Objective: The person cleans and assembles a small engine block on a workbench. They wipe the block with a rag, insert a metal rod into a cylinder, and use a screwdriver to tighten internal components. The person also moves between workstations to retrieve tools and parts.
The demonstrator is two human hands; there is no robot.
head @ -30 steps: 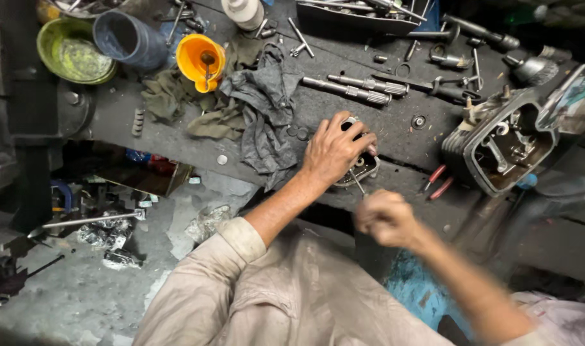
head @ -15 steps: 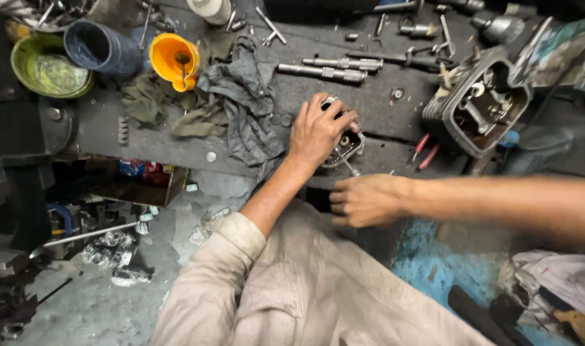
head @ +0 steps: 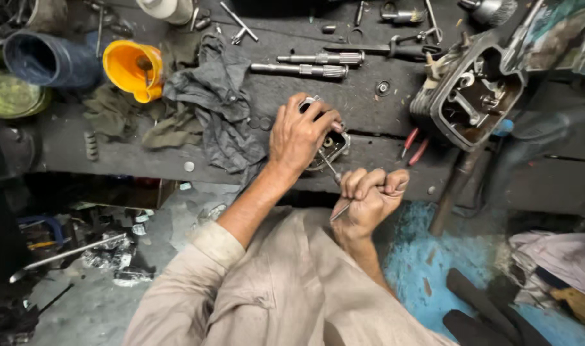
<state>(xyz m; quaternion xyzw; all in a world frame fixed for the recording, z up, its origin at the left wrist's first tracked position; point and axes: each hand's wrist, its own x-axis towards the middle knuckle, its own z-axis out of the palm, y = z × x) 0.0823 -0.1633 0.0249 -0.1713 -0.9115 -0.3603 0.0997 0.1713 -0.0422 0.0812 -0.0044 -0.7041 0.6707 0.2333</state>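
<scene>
A small metal engine part (head: 328,148) is pinned to the dark surface (head: 369,106) by the left hand (head: 299,134), closed over it for steadiness, while a thin rod tool (head: 334,176), fisted in the right hand (head: 369,198), is angled in from 5 o'clock.

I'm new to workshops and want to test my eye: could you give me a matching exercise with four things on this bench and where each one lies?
Things:
1. funnel
2. rag
3. engine head
4. thin tool

Places or states:
A. gripped in the right hand
B. far right of the bench, open side up
C. orange, lying on its side near the left end
D. dark grey, crumpled just left of the left hand

Pairs: 1-C, 2-D, 3-B, 4-A
</scene>
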